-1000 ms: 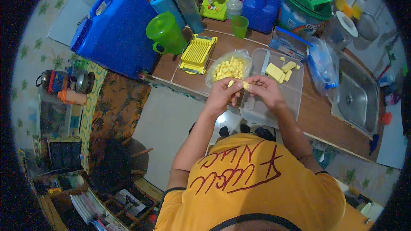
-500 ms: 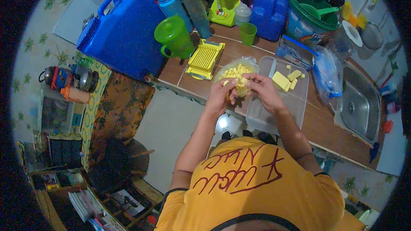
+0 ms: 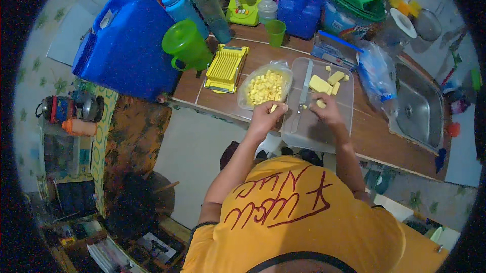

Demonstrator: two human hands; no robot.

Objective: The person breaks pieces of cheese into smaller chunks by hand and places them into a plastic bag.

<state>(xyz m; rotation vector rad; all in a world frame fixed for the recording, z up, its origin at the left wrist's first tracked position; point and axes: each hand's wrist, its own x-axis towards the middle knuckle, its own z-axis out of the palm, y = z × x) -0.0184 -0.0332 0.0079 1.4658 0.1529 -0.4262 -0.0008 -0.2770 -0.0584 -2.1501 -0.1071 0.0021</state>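
Observation:
My left hand (image 3: 265,117) is at the near edge of a clear bowl (image 3: 244,102) lined with thin plastic, pinching a small yellow piece that looks like cheese (image 3: 274,108). Diced yellow cubes (image 3: 266,86) fill the bowl. Over a clear plastic tray (image 3: 320,133), my right hand (image 3: 330,113) is closed on another cheese piece (image 3: 321,103). Beyond that hand a larger cheese block (image 3: 319,84) and several cut pieces (image 3: 335,77) lie in the tray. A knife (image 3: 307,79) lies lengthwise along the tray's left side.
A yellow slicer (image 3: 226,68) and a green pitcher (image 3: 187,45) stand left of the bowl. Behind are a green cup (image 3: 276,33), blue jugs (image 3: 301,4) and a green bucket (image 3: 349,14). Right of the tray are a blue-and-clear plastic bag (image 3: 377,73) and a metal sink (image 3: 419,111).
My hands, together over the bowl before, have parted. My right hand has moved over the tray, and my left has come down to the bowl's near edge. The view has shifted slightly.

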